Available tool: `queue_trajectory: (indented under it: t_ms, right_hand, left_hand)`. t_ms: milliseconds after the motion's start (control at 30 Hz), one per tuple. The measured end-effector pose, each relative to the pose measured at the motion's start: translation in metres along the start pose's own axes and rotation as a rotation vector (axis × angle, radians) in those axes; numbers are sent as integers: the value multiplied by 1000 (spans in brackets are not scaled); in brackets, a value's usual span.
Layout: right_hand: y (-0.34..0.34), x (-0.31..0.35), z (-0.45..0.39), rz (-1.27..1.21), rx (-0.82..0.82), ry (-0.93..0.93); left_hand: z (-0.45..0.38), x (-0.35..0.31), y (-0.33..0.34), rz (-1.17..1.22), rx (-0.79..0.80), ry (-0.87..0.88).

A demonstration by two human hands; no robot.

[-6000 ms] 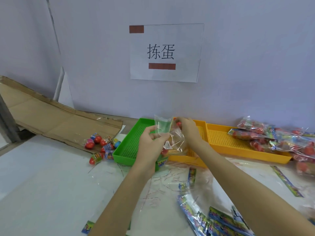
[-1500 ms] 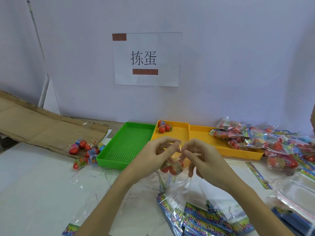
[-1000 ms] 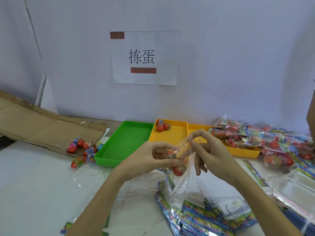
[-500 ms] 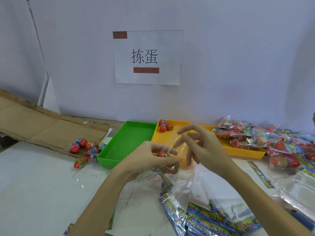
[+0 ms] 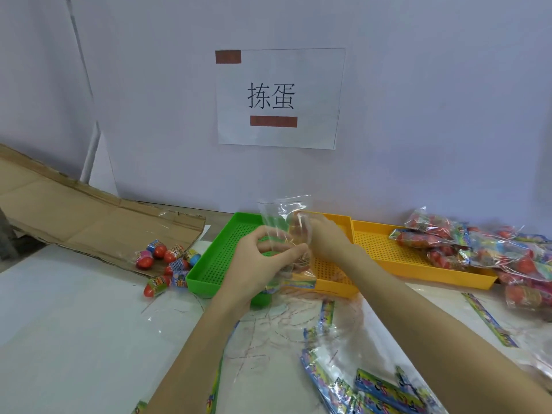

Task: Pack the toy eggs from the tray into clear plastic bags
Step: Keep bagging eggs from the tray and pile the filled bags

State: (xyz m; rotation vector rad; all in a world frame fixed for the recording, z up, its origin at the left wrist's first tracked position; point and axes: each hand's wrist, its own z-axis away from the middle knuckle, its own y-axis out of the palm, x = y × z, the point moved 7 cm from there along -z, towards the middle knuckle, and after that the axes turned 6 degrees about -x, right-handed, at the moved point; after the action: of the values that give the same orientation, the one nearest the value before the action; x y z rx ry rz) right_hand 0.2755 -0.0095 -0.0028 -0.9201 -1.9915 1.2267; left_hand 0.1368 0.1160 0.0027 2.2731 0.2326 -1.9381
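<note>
by the flattened cardboard (image 5: 89, 216) at the table's left edge lies a cluster of loose toy eggs (image 5: 167, 264), just left of the green tray (image 5: 221, 258). over the seam between the green tray and the middle yellow tray (image 5: 334, 270) the left hand (image 5: 257, 264) pinches a clear plastic bag (image 5: 283, 222) — upright, eggs showing blurred in its bottom. the right hand (image 5: 325, 240) is behind the film, fingers curled on it. filled bags (image 5: 478, 249) pile over the far yellow tray (image 5: 397, 249) toward the right edge — empty printed bags (image 5: 373, 386) near the front edge.

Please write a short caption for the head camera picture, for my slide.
Left hand holds a clear plastic bag over the trays while right hand reaches behind it.
</note>
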Motion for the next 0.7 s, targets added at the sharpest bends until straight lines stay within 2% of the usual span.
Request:
queue_trajectory:
  t_ms: [67,133,267,433,700]
  right_hand:
    - [-5,1,-1,64,-93,-9]
    - [-10,0,1,25,-142,13]
    - [-12,-2,14,-195,-98,34]
    - [-11,0,26,-322,-22,63]
    - [-27,3,49,-518,-42,105]
  left_hand:
    - [-1,2,3,-7,20,5]
    - [-1,2,5,-23,25,5]
    - [0,2,5,-69,16,18]
    - [4,-1,10,-141,47,26]
    - [7,-5,12,-154,79,41]
